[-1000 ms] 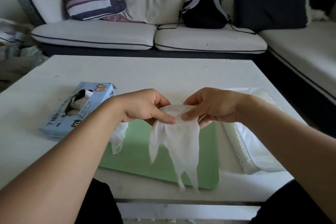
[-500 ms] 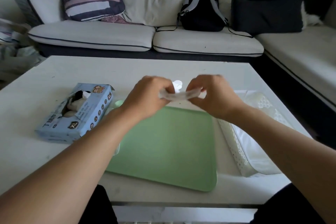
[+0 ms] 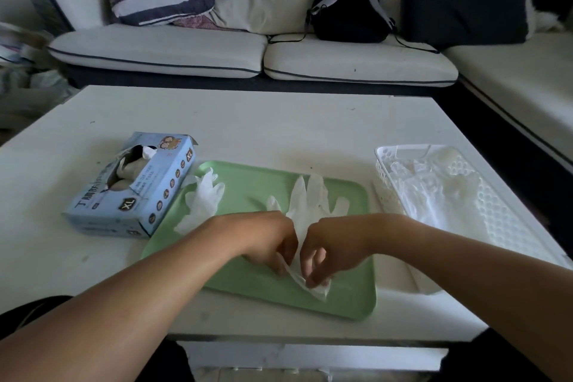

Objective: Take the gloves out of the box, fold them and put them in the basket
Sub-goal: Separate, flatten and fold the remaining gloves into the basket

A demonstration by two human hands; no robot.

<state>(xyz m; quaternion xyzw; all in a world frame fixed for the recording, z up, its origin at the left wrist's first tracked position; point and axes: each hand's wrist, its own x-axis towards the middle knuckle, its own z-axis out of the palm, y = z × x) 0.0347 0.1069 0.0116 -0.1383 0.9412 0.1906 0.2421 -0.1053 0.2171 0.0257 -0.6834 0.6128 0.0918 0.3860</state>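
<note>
Glove being worked: a thin, translucent white glove (image 3: 310, 201) lay flat on the green tray (image 3: 248, 288), in the middle of the white table (image 3: 279, 121).
Long axis: it ran straight away from the person, with the cuff at the near end and the fingers fanned out at the far end.
Left hand: the left hand (image 3: 269, 242) was curled, fingertips down, pinching the cuff's left side.
Right hand: the right hand (image 3: 328, 248) was curled the same way, pinching the cuff's right side, just beside the left hand.
Nearer hand: neither; both sat at the cuff, with the rest of the glove stretching beyond them.
Likely next move: judging by the layout, a fold would carry the cuff forward, along the glove's length.
Look of the glove: limp, slightly wrinkled, bunched where it was pinched.
Second glove: another white glove (image 3: 203, 198) lay loose on the tray's far-left part, untouched.
Box: a blue box (image 3: 133, 189) sat left of the tray, with gloves showing through its torn opening.
Basket: a white perforated basket (image 3: 384, 183) stood right of the tray, nearer the right hand, with pale material inside that was hard to make out.
</note>
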